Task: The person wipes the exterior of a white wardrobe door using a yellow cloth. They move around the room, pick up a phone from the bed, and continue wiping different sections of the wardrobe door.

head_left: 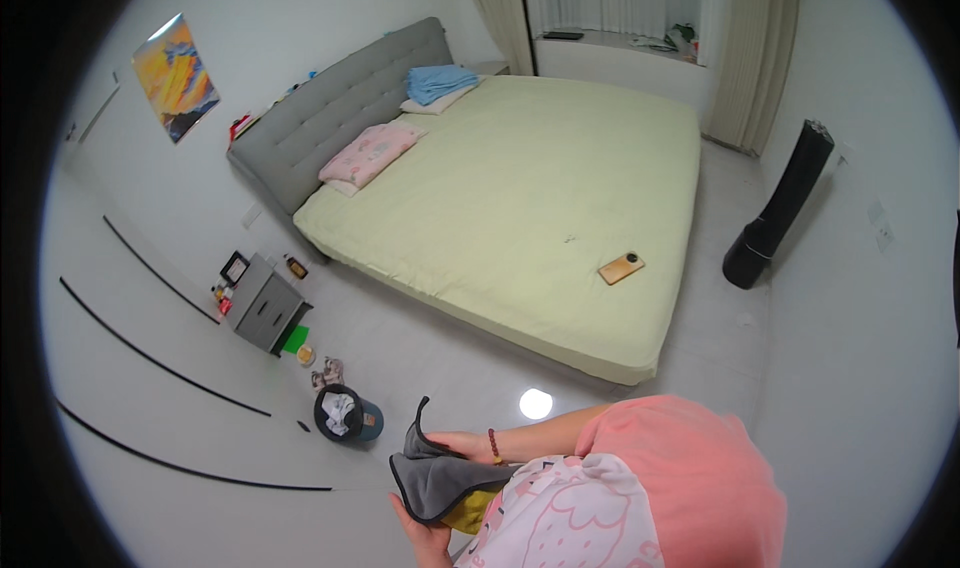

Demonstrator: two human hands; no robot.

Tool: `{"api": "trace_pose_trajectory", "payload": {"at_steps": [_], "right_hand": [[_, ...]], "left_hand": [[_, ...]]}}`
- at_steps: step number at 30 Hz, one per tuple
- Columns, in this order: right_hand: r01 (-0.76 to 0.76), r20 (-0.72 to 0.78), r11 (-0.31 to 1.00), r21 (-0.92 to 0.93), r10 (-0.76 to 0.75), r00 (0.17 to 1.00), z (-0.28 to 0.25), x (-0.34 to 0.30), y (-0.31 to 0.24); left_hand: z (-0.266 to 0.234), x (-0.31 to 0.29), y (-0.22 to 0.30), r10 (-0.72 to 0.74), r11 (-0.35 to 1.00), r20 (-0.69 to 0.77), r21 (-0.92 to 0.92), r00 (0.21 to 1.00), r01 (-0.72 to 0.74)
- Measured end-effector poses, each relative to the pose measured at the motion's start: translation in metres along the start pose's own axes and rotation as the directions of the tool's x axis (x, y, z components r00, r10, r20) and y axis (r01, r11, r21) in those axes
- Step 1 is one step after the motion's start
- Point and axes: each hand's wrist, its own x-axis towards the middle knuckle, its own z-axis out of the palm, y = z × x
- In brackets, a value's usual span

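Note:
A grey cloth with black edging and a yellow underside hangs between my hands, in front of my pink and white shirt. My right hand, with a dark red bead bracelet at the wrist, is closed on its upper part, where one corner sticks up. At the lower edge of the cloth is my left hand. Its fingers rest against the black border and the palm side is partly hidden, so the cloth lies between the two hands, folded and bent.
A bin with a crumpled white item stands near the cloth, beside shoes. A grey nightstand is by the bed, on which lie a phone and pillows. A tall black fan-like unit stands at the right wall.

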Motion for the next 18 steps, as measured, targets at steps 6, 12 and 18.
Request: {"api": "trace_pose_trajectory", "payload": {"at_steps": [6, 12, 18], "right_hand": [[0.081, -0.177, 0.982, -0.17, -0.111, 0.978, -0.032, -0.069, -0.032], [0.111, -0.282, 0.974, -0.196, -0.164, 0.945, -0.055, -0.147, -0.066], [0.198, -0.305, 0.937, -0.287, -0.285, 0.909, -0.073, -0.213, -0.09]], "left_hand": [[0.03, 0.038, -0.052, -0.062, 0.998, -0.019, -0.025, 0.998, 0.062], [0.072, 0.088, -0.102, -0.143, 0.943, -0.101, 0.289, 0.985, 0.167], [0.114, 0.119, -0.147, -0.111, 0.936, -0.139, 0.317, 0.984, 0.15]]}}
